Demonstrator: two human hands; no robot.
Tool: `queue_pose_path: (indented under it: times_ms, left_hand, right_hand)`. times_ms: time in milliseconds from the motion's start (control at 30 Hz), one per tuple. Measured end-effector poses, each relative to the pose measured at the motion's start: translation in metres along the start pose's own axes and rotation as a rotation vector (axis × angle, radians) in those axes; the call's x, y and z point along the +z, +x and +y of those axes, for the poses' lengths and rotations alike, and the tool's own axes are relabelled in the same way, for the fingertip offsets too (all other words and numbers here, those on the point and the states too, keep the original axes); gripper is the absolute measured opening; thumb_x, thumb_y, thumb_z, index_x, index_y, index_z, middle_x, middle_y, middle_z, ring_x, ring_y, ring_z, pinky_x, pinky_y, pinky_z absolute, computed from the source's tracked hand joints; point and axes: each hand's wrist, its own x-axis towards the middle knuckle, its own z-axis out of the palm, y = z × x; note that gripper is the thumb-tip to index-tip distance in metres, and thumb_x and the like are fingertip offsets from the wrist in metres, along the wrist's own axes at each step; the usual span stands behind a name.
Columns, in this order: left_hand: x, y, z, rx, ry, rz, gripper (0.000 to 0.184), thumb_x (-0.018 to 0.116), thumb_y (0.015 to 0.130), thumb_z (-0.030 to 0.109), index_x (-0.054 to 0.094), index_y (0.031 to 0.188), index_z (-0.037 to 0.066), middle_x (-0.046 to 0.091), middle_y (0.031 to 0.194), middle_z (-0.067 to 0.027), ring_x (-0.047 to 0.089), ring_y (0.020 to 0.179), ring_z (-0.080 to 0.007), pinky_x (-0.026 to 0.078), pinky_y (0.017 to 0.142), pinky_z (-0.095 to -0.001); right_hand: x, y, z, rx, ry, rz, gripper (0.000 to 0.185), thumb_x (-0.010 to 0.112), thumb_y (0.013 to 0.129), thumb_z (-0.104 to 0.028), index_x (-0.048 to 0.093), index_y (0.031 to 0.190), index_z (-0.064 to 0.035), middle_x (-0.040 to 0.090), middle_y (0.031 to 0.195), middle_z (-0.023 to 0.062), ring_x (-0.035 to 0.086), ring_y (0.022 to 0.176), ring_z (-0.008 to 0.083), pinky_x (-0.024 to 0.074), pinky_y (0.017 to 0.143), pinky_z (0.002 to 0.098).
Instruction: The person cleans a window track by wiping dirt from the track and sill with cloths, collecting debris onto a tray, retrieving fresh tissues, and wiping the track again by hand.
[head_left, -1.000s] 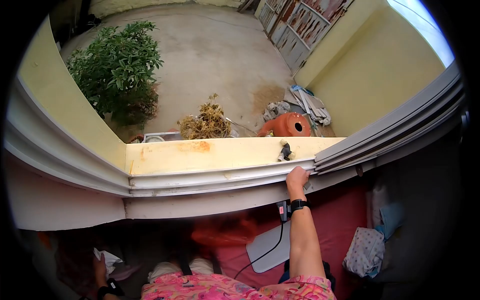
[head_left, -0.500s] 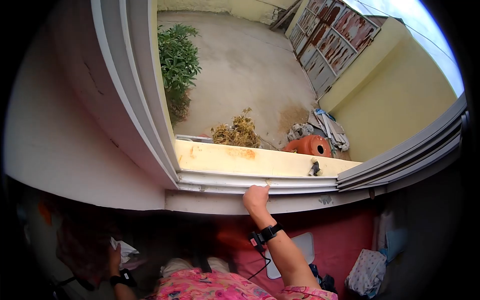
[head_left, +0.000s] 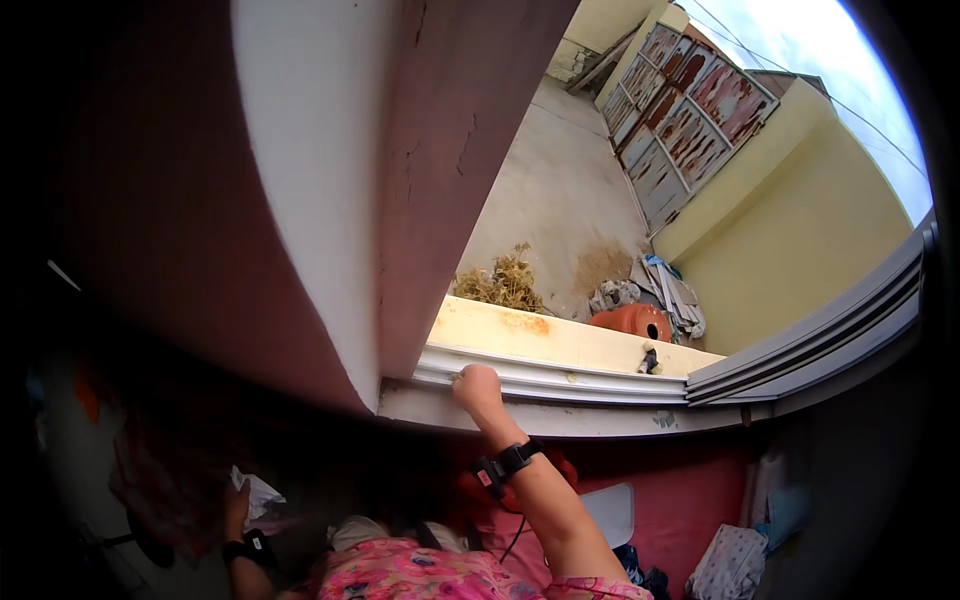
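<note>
My right hand (head_left: 478, 387) is closed, its fingers bent down against the white window track (head_left: 590, 382) near the left end of the opening. Whatever it pinches, if anything, is hidden beneath the fingers. Low on the left, in dim light, my left hand (head_left: 238, 507) is closed around a crumpled white cloth (head_left: 262, 494), which could also be paper. A black strap with a small device (head_left: 505, 467) circles my right wrist.
The pink wall edge (head_left: 425, 200) stands left of the opening. Sliding panes (head_left: 820, 330) are stacked on the right. Outside are a dry plant (head_left: 503, 280), an orange clay pot (head_left: 635, 320) and a rusty gate (head_left: 690, 120). Below lies a red cover (head_left: 680, 500) with a patterned bundle (head_left: 728, 562).
My right hand has slid left along the track. The view has shifted, so the wall edge now covers more of the opening. My left hand still holds the white cloth.
</note>
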Motion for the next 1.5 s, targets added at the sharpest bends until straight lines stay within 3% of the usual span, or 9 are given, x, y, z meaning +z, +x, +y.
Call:
queue_pose_path:
  times_ms: [167,433,767,900,1100,1167,1233,1333,1500]
  left_hand:
    - [-0.005,0.002,0.006,-0.041,-0.075,-0.017,0.048,0.054,0.082,0.025,0.043,0.117,-0.007,0.051,0.114,-0.0246,0.047,0.11,-0.0341,0.035,0.092,-0.0335]
    - [-0.001,0.005,-0.011,-0.001,-0.126,-0.009,0.048,0.054,0.082,0.023,0.042,0.119,-0.006,0.051,0.115,-0.0223,0.049,0.109,-0.0308,0.036,0.092,-0.0332]
    - [0.018,-0.014,-0.02,-0.034,-0.11,0.093,0.045,0.054,0.082,0.021,0.044,0.117,-0.005,0.052,0.112,-0.0238,0.049,0.108,-0.0335,0.038,0.09,-0.0343]
    - [0.035,-0.013,-0.059,-0.085,-0.147,0.057,0.042,0.054,0.082,0.021,0.045,0.114,-0.005,0.055,0.107,-0.0234,0.052,0.104,-0.0343,0.04,0.086,-0.0347]
    - [0.028,-0.035,-0.023,-0.077,-0.22,0.084,0.044,0.055,0.081,0.02,0.044,0.117,-0.004,0.054,0.11,-0.0222,0.051,0.106,-0.0328,0.039,0.088,-0.0343]
    - [0.031,-0.04,-0.031,-0.062,-0.248,0.091,0.046,0.055,0.081,0.019,0.043,0.118,-0.004,0.053,0.112,-0.0226,0.049,0.108,-0.0328,0.038,0.089,-0.0342]
    - [0.046,-0.039,-0.053,0.023,-0.16,0.249,0.042,0.055,0.082,0.019,0.045,0.116,-0.003,0.056,0.107,-0.0185,0.054,0.1,-0.0283,0.04,0.086,-0.0322]
    - [0.035,-0.049,-0.05,-0.133,-0.218,0.139,0.049,0.055,0.08,0.016,0.04,0.122,-0.004,0.048,0.12,-0.0221,0.045,0.114,-0.0313,0.034,0.095,-0.0326]
    - [0.044,-0.052,-0.083,-0.112,-0.246,0.172,0.051,0.055,0.08,0.016,0.038,0.123,-0.004,0.046,0.123,-0.0215,0.043,0.116,-0.0313,0.032,0.096,-0.0322]
  right_hand:
    - [-0.001,-0.004,0.024,-0.058,0.229,0.026,0.019,0.061,0.065,-0.014,0.066,0.081,-0.0055,0.062,0.076,0.0177,0.06,0.074,0.0329,0.0476,0.07,0.0378]
    - [0.002,-0.022,0.035,-0.029,-0.061,0.44,0.008,0.06,0.069,-0.011,0.061,0.075,-0.0058,0.06,0.078,0.0127,0.057,0.078,0.0323,0.0456,0.075,0.04]
    - [0.005,-0.005,0.014,0.29,-0.227,0.243,0.012,0.06,0.071,-0.016,0.061,0.074,-0.005,0.062,0.073,0.0148,0.059,0.076,0.0318,0.0486,0.067,0.0404]
    - [0.02,-0.005,-0.001,0.174,-0.163,0.286,0.017,0.059,0.073,-0.021,0.062,0.073,-0.0038,0.061,0.071,0.0169,0.059,0.075,0.034,0.0482,0.067,0.0403]
    - [0.009,-0.008,-0.014,0.043,-0.184,0.213,0.022,0.062,0.072,-0.024,0.065,0.077,-0.0035,0.062,0.071,0.0188,0.059,0.075,0.0343,0.0481,0.069,0.0394]
    - [-0.007,-0.007,-0.004,-0.054,-0.046,-0.015,0.025,0.064,0.069,-0.025,0.066,0.082,-0.004,0.062,0.074,0.0183,0.06,0.075,0.0327,0.0481,0.071,0.0378]
    - [-0.008,0.005,0.021,-0.126,-0.011,-0.084,0.026,0.064,0.066,-0.022,0.066,0.087,-0.0059,0.063,0.076,0.0173,0.061,0.075,0.0316,0.0482,0.072,0.0366]
    - [-0.015,0.01,0.032,-0.213,0.022,-0.074,0.019,0.061,0.065,-0.012,0.065,0.082,-0.0061,0.062,0.079,0.0177,0.06,0.077,0.0322,0.048,0.072,0.0379]
    - [-0.026,0.012,0.025,-0.282,0.017,-0.005,0.017,0.059,0.065,-0.009,0.066,0.08,-0.0056,0.063,0.079,0.0149,0.061,0.076,0.0284,0.0488,0.072,0.0349]
